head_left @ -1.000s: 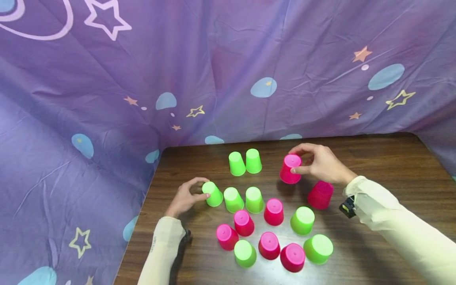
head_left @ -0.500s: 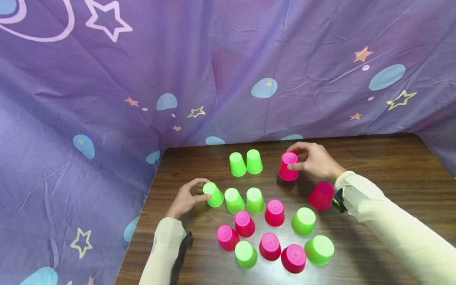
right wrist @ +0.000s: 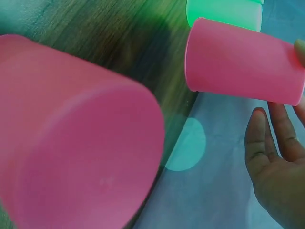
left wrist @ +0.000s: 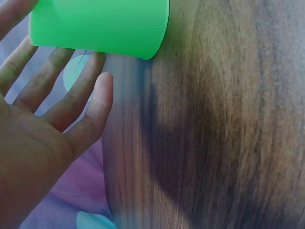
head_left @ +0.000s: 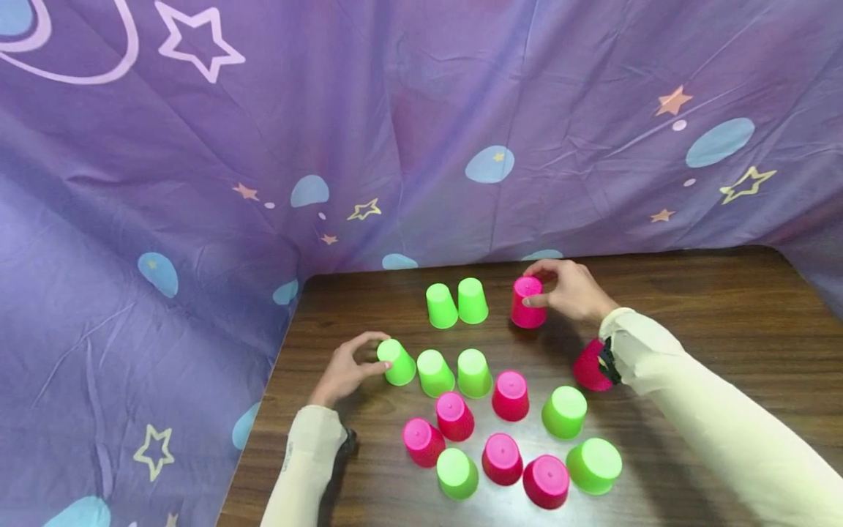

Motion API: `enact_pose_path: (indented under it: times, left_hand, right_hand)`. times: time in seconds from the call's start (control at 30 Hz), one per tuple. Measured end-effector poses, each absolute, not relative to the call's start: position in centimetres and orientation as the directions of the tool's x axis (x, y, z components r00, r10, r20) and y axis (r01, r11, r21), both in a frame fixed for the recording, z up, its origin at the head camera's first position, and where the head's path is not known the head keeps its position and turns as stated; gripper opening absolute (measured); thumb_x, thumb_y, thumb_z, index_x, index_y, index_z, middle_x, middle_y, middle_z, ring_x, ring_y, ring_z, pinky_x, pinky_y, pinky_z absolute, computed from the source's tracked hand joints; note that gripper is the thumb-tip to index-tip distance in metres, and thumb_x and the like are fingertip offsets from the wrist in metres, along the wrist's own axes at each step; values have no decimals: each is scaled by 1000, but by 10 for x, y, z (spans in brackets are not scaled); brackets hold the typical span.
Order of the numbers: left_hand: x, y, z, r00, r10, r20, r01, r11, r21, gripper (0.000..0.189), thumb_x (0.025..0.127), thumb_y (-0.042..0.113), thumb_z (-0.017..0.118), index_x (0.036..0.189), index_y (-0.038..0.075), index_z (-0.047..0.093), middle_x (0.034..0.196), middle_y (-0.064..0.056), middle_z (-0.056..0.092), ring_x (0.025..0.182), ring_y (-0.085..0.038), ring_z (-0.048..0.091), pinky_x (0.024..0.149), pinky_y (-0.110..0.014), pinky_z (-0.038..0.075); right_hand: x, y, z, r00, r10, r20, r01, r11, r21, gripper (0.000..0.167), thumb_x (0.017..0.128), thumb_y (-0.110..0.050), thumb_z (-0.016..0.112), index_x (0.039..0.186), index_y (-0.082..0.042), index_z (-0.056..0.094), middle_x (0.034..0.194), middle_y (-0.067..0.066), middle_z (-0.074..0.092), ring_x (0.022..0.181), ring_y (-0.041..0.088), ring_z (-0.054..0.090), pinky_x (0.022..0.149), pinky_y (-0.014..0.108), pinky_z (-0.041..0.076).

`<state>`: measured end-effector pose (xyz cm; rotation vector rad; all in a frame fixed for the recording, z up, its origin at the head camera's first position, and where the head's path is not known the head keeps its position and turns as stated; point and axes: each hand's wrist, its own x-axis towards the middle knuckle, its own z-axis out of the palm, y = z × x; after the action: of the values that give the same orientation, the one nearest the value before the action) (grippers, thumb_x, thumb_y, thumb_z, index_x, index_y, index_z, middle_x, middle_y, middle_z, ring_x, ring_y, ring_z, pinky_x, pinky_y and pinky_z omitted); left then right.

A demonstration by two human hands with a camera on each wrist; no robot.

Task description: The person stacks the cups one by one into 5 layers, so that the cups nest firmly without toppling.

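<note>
Upside-down plastic cups in green and pink stand on a brown wooden table. At the left end of a row, my left hand (head_left: pixel 344 368) grips a green cup (head_left: pixel 397 364) between thumb and fingers; the cup (left wrist: pixel 100 26) fills the top of the left wrist view. Farther back, my right hand (head_left: pixel 573 289) pinches a pink cup (head_left: pixel 527 311) near its upturned base, just right of two green cups (head_left: pixel 472 301). The right wrist view has this held cup (right wrist: pixel 243 62) lying sideways in frame, overlapping a green one (right wrist: pixel 226 13).
Beneath my right wrist stands another pink cup (head_left: pixel 590 368), looming large in the right wrist view. Two green cups (head_left: pixel 435 374) continue the left row. Nearer are several pink cups (head_left: pixel 503 460) and green cups (head_left: pixel 594 467). A purple patterned cloth (head_left: pixel 421 132) hangs behind the table.
My right hand has carried the pink cup left and slightly back, toward the two rear green cups. My left hand stays at its green cup.
</note>
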<state>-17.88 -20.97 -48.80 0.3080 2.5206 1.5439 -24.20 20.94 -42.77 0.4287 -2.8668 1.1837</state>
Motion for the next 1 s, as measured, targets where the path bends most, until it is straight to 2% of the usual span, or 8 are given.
enact_pose_path:
  times: [0.23,0.4,0.63,0.77,1.0]
  left_hand:
    - [-179,-210,-485,-967,253,-34,89,459,884,48,83,9,80,128,9,64,123,-18,70,106,-27,70,89,-30,59]
    - [-179,-210,-483,-965,262,-26,97,449,888,50,82,7,80,129,5,63,121,-21,69,110,-33,68,94,-44,59]
    - [-177,-209,-481,-964,264,-33,95,459,883,55,80,-1,79,131,-3,58,125,-28,66,116,-45,64,98,-60,53]
    - [-176,-208,-482,-967,253,-42,80,454,888,56,80,-1,79,132,-1,59,127,-27,66,118,-45,63,99,-60,53]
    - [-176,-209,-482,-964,263,-40,91,467,879,52,79,5,82,127,7,64,123,-21,69,116,-38,66,99,-55,55]
  right_hand:
    - [-254,202,-432,-975,-215,53,-189,683,-706,45,76,-19,85,116,-6,68,111,18,73,109,33,66,95,41,47]
    - [-261,193,-435,-980,-201,12,-148,678,-720,47,75,-18,85,117,-4,68,113,19,72,113,36,64,96,42,47]
    - [-263,182,-443,-991,-132,9,-98,683,-723,48,76,-17,84,118,-3,67,113,21,72,110,37,65,97,47,49]
    - [-265,177,-448,-994,-105,24,-90,688,-720,48,75,-17,84,118,-3,67,112,21,72,108,37,65,96,48,50]
    - [-271,171,-459,-996,-83,8,-63,680,-730,48,75,-17,84,118,-4,65,113,21,71,109,37,65,98,49,51]
